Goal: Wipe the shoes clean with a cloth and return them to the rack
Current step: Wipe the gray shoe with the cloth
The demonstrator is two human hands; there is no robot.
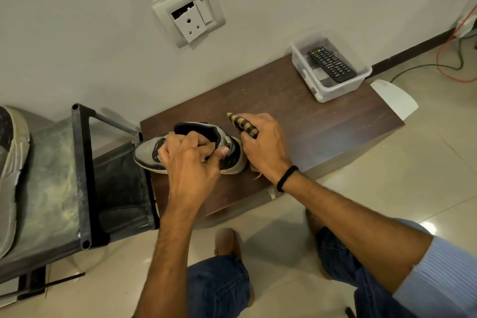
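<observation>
At the far left, a second shoe [11, 175], pale and scuffed, lies on the top shelf of the rack [82, 162], only part of it inside the view. The rack's dark frame stands just beside the low brown surface [309, 116], which runs along the wall.

The grey shoe [145, 151] stands upright on the left end of that surface, its toe pointing left, right at the rack's edge; whether it touches you cannot tell. Your left hand [191, 160] grips it from above: the fingers curl into the opening over the dark collar and the thumb presses on the outer side near the heel. On the wall above it is a wall socket [189, 11] with a broken faceplate.

Just behind the heel, your right hand [263, 147] is closed round the cloth [242, 125], a brown-and-tan striped rag. One rolled end pokes out past the fingers toward the wall and a frayed bit shows under the wrist. A black wristband [286, 178] circles that wrist.

Farther right, at the far end of the surface, sits a clear plastic container [300, 64] with a black remote control [331, 63] lying in it. Beyond it, cables [438, 59] trail over the tiled floor.
</observation>
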